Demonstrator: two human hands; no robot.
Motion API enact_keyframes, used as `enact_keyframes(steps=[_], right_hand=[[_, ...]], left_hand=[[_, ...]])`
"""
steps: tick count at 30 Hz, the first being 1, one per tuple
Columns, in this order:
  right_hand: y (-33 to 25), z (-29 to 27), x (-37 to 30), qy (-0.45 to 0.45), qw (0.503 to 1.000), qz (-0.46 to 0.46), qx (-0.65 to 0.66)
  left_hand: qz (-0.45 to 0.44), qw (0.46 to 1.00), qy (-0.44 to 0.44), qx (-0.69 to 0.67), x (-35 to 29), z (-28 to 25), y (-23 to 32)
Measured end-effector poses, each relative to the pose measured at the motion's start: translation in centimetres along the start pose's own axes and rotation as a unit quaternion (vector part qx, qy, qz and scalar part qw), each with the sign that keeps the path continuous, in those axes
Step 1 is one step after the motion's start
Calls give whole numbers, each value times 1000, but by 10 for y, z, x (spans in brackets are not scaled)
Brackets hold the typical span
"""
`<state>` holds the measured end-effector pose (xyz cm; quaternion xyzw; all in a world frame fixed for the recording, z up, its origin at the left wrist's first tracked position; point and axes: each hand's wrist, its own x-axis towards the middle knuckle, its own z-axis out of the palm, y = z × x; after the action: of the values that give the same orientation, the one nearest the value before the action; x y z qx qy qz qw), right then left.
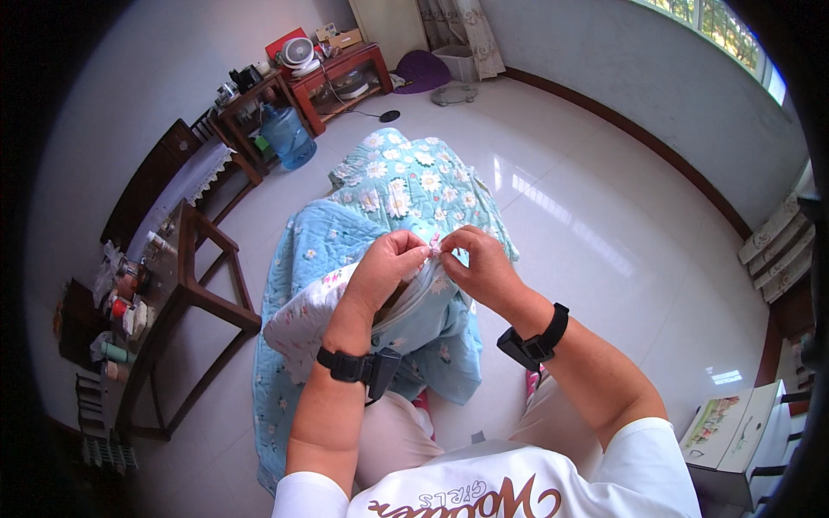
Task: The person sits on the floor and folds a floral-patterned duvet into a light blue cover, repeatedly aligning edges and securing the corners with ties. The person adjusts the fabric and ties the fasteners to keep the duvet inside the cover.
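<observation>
Pinching at centre, both hands nearly meeting: left hand [389, 263] with thumb and forefinger closed on a small pinkish-white cloth end [434, 248], remaining fingers curled in; right hand [484, 262] likewise, thumb and forefinger brought together on the same bit from the other side, palm hollow. Cloth end sits above the person's lap, at the upper edge of a gathered pile. Pile: light blue quilted fabric [315, 237] with small flowers, hanging down on the left; teal fabric [397, 186] with large white daisies, spread beyond the hands; white cloth [294, 326] with pink flowers, beneath the left wrist. Whether these are separate pieces, cannot tell. Counts: two hands, two black wrist straps [345, 366], one per forearm, each with a dark box attached. Around, on a pale tiled floor [596, 198]: one dark wooden desk [180, 281] at left, bearing jars and bags too crowded to count; one blue water jug [289, 138]; one red-brown stand [308, 108] with one round fan [299, 53] on top; one purple mat [423, 71]; one pale bin [456, 62] just beside it; one white box [734, 427], lower right; two patterned curtains [466, 34], well apart
</observation>
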<state>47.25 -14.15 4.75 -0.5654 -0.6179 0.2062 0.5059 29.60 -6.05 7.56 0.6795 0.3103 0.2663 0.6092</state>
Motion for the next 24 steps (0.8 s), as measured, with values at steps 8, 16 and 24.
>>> enact_keyframes(steps=[8, 16, 24], right_hand=[[5, -9, 6, 56, 996, -59, -37], [9, -22, 9, 89, 955, -154, -235], [22, -23, 13, -126, 962, 120, 210]], left_hand=[[-16, 999, -23, 32, -4, 0, 3], [-35, 997, -30, 62, -3, 6, 3], [-39, 998, -16, 48, -2, 6, -2]])
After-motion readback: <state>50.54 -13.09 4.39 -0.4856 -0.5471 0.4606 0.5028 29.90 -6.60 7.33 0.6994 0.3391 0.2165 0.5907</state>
